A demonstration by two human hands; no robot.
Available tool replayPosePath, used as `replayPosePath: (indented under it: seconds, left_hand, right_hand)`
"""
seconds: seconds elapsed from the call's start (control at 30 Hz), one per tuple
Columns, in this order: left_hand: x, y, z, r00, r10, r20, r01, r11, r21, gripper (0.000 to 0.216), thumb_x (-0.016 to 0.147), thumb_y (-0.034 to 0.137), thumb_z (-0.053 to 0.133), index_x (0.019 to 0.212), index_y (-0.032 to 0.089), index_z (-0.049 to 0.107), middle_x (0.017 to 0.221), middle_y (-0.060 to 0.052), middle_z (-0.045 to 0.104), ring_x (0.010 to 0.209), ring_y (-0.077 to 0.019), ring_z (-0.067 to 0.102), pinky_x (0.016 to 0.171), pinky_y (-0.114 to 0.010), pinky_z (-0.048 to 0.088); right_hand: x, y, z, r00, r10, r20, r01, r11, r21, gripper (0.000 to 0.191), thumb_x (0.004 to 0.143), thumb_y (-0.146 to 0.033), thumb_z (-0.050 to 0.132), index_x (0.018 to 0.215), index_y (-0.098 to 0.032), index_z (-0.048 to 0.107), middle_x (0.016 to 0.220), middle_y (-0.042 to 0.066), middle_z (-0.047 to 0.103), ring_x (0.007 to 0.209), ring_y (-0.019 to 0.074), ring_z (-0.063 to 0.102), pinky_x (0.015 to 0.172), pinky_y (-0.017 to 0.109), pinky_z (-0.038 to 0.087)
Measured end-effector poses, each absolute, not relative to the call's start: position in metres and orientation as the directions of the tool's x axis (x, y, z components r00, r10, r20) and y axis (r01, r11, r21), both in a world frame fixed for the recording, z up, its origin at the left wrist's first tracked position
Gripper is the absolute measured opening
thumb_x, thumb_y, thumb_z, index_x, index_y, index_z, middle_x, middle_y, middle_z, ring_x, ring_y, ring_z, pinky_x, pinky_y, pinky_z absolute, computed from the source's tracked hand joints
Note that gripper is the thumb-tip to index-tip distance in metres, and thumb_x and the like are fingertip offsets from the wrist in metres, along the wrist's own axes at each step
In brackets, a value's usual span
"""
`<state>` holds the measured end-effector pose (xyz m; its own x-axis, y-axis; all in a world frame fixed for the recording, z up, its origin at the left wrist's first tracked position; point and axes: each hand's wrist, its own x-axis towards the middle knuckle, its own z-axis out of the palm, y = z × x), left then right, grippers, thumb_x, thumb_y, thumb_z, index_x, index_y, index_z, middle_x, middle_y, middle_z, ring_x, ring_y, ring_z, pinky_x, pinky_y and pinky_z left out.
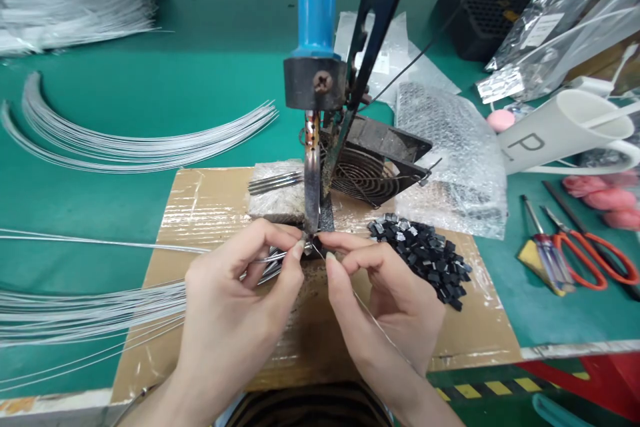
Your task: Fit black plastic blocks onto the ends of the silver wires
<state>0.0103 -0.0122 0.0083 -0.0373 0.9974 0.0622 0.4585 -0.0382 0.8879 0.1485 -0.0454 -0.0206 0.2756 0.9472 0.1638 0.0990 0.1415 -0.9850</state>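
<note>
Pinching a gray wire with the left hand and a thin strand with the right hand, the person is working at the iron's tip, seemingly mid-piece, while wires at eight o'clock and black pieces at three are apparently remaining.

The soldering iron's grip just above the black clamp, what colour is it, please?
The grip is blue, best seen in the head view.

Through my feed I see a bare left hand and a bare right hand, both slender-fingered, above equally bare forearms. Between those I make out dark clothing banded with curved, brownish stripes; a pale blue patch shows beside its left edge.
</note>
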Motion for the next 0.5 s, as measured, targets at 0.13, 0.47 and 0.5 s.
replayPosePath:
  seconds: [0.13,0.47,0.5]
  left_hand:
    - [0.0117,-0.0124,0.0087,-0.034,0.998,0.061,0.447,-0.040,0.893,0.011,0.085,0.017,0.072,0.078,0.025,0.073,0.084,0.005,0.079,0.074,-0.0103,0.073,0.057,-0.015,0.051]
    - [0.0098,-0.0129,0.0075,-0.038,0.997,0.060,0.460,-0.036,0.887,0.009,0.084,0.018,0.072,0.078,0.025,0.074,0.083,0.004,0.079,0.075,-0.0122,0.074,0.052,-0.017,0.048]
    - [0.0099,-0.0128,0.0076,-0.034,0.998,0.058,0.461,-0.035,0.887,0.009,0.084,0.018,0.072,0.077,0.025,0.074,0.083,0.004,0.078,0.074,-0.0121,0.074,0.052,-0.017,0.049]
  right_hand:
    - [0.1451,-0.0443,-0.0188,0.309,0.936,0.170,0.089,0.149,-0.985,0.019,0.088,-0.007,0.072,0.082,-0.024,0.068,0.108,0.006,0.083,0.100,0.0216,0.080,0.092,0.035,0.061]
    - [0.1479,-0.0460,-0.0228,0.276,0.940,0.199,0.130,0.169,-0.977,0.017,0.090,-0.008,0.072,0.087,-0.024,0.068,0.111,0.006,0.083,0.102,0.0227,0.080,0.094,0.037,0.062]
    - [0.1483,-0.0463,-0.0236,0.271,0.942,0.200,0.136,0.169,-0.976,0.017,0.090,-0.008,0.072,0.087,-0.024,0.068,0.111,0.006,0.083,0.103,0.0227,0.080,0.093,0.036,0.062]
